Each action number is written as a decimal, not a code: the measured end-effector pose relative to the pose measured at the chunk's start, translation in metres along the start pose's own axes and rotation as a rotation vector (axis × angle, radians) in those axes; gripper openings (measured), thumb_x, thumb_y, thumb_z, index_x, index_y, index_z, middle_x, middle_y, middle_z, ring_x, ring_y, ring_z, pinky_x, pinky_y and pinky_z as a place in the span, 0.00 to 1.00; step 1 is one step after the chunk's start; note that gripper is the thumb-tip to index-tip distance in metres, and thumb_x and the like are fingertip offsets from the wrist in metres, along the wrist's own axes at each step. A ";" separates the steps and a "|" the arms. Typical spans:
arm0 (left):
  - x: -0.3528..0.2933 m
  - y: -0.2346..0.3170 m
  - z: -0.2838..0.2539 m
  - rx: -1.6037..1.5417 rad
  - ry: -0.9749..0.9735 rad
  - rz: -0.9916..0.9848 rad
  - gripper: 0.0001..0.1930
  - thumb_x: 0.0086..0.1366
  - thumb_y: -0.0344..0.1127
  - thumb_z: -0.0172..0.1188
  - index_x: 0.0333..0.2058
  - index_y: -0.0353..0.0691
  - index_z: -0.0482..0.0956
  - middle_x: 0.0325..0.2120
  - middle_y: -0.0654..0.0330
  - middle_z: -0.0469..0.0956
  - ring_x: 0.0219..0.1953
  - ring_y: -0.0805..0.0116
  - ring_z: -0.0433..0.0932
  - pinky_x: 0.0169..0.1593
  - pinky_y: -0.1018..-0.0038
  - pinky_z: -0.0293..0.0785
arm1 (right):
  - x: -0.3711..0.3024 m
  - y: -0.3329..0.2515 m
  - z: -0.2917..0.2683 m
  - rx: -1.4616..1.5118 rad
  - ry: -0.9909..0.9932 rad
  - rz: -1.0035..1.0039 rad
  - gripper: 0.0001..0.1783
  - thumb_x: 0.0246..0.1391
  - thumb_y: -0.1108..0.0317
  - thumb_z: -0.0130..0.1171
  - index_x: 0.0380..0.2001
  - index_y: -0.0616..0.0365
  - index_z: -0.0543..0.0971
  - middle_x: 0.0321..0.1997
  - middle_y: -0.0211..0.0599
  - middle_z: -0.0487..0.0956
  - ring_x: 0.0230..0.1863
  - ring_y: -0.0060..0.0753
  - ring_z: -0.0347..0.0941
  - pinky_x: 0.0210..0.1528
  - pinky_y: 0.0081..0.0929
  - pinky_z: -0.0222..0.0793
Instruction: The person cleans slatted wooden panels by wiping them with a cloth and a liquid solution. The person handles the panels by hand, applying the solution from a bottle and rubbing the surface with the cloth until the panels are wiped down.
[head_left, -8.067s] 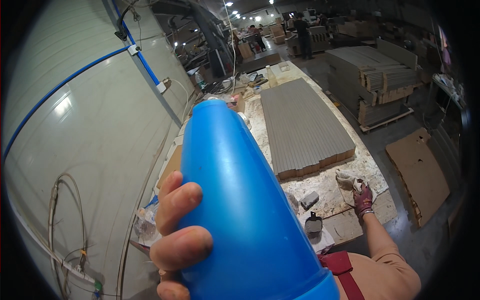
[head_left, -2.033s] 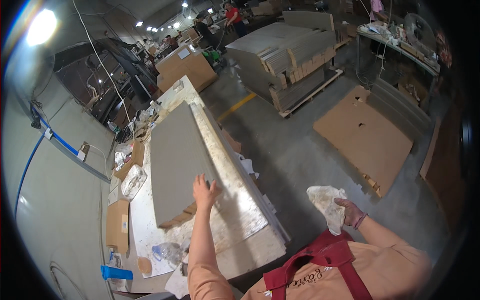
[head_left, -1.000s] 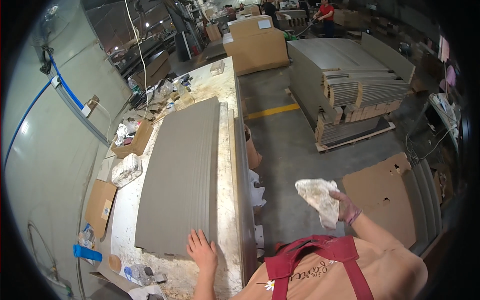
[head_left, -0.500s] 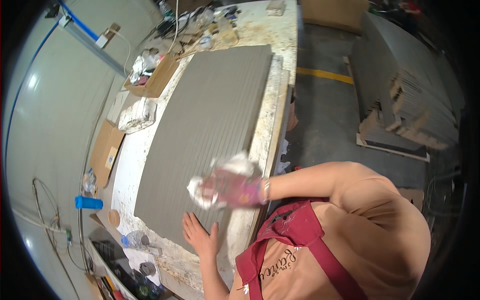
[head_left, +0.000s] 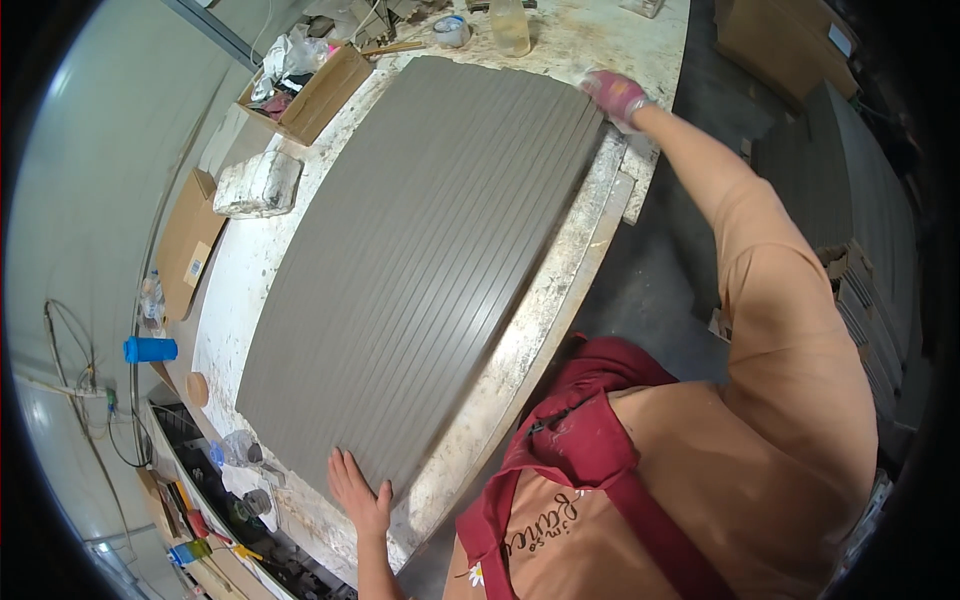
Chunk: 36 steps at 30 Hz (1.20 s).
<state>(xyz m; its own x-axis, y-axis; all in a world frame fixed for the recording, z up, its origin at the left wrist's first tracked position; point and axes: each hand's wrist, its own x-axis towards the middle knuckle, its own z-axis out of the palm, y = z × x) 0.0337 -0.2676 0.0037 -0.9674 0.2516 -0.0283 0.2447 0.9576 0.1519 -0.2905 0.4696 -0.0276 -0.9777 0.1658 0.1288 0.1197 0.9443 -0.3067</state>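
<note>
Long grey boards [head_left: 400, 260] lie side by side across the table, forming one broad ribbed surface. My bare left hand [head_left: 358, 497] rests flat on their near end, fingers stretched out and thumb apart. At the far right corner is my right hand [head_left: 616, 97], in a pinkish-red work glove, pressed over the ends of the boards. A little of a white rag [head_left: 622, 126] shows under its palm; the glove hides most of it, and its fingers are curled over the edge.
The boards lie on a stained white worktable [head_left: 480, 400]. Left of them are a white wrapped block [head_left: 258, 184], a cardboard box [head_left: 322, 100] of scraps and a blue cup [head_left: 150, 349]. A jar [head_left: 510, 28] stands at the back. More grey boards [head_left: 800, 170] are stacked on the right.
My right hand has swept with the white rag from the near part of the boards to their far right corner. My left hand stays on the near end. The view has shifted.
</note>
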 end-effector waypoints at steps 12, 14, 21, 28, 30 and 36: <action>-0.005 -0.007 0.003 0.018 0.025 -0.049 0.44 0.55 0.57 0.57 0.63 0.34 0.59 0.65 0.45 0.55 0.67 0.44 0.52 0.66 0.52 0.46 | -0.225 -0.317 0.019 0.359 -0.057 -0.915 0.28 0.55 0.52 0.56 0.58 0.47 0.70 0.63 0.38 0.68 0.63 0.44 0.64 0.61 0.43 0.61; 0.000 -0.009 -0.001 -0.001 -0.012 -0.057 0.46 0.52 0.57 0.60 0.63 0.33 0.57 0.66 0.45 0.54 0.67 0.44 0.51 0.67 0.53 0.45 | -0.243 -0.326 0.041 0.112 -0.123 -1.099 0.29 0.53 0.53 0.58 0.59 0.45 0.70 0.64 0.38 0.67 0.67 0.41 0.58 0.67 0.44 0.52; -0.092 -0.020 -0.009 -0.166 0.147 -0.419 0.54 0.47 0.53 0.69 0.65 0.31 0.50 0.66 0.42 0.53 0.67 0.42 0.52 0.66 0.56 0.50 | -0.098 -0.123 0.015 -0.080 0.018 -0.664 0.30 0.59 0.62 0.51 0.63 0.56 0.63 0.66 0.49 0.64 0.68 0.52 0.57 0.68 0.40 0.52; -0.106 -0.002 0.037 -0.644 0.313 -0.802 0.36 0.48 0.37 0.71 0.56 0.35 0.67 0.50 0.47 0.74 0.51 0.49 0.73 0.54 0.65 0.69 | -0.243 -0.395 0.054 0.288 -0.553 -1.492 0.35 0.49 0.52 0.64 0.60 0.48 0.69 0.65 0.39 0.65 0.69 0.42 0.55 0.70 0.45 0.47; -0.115 -0.009 0.052 -0.647 0.414 -0.778 0.31 0.51 0.37 0.69 0.54 0.36 0.70 0.46 0.49 0.77 0.48 0.51 0.76 0.51 0.65 0.71 | -0.289 -0.493 0.067 0.412 -0.728 -1.787 0.30 0.54 0.54 0.60 0.60 0.46 0.68 0.65 0.36 0.65 0.67 0.40 0.57 0.68 0.44 0.50; -0.117 -0.028 0.081 -0.532 0.385 -0.489 0.18 0.61 0.36 0.57 0.49 0.38 0.74 0.45 0.52 0.76 0.49 0.53 0.75 0.53 0.64 0.71 | -0.355 -0.555 0.157 0.859 -0.577 -1.922 0.31 0.51 0.57 0.57 0.59 0.45 0.67 0.67 0.36 0.63 0.67 0.39 0.60 0.68 0.41 0.55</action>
<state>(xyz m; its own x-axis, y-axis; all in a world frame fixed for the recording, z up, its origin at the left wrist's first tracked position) 0.1451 -0.3120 -0.0774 -0.9351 -0.3357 0.1136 -0.1810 0.7278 0.6615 -0.0372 -0.1584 -0.0515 0.2741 -0.7965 0.5389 -0.7191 -0.5418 -0.4352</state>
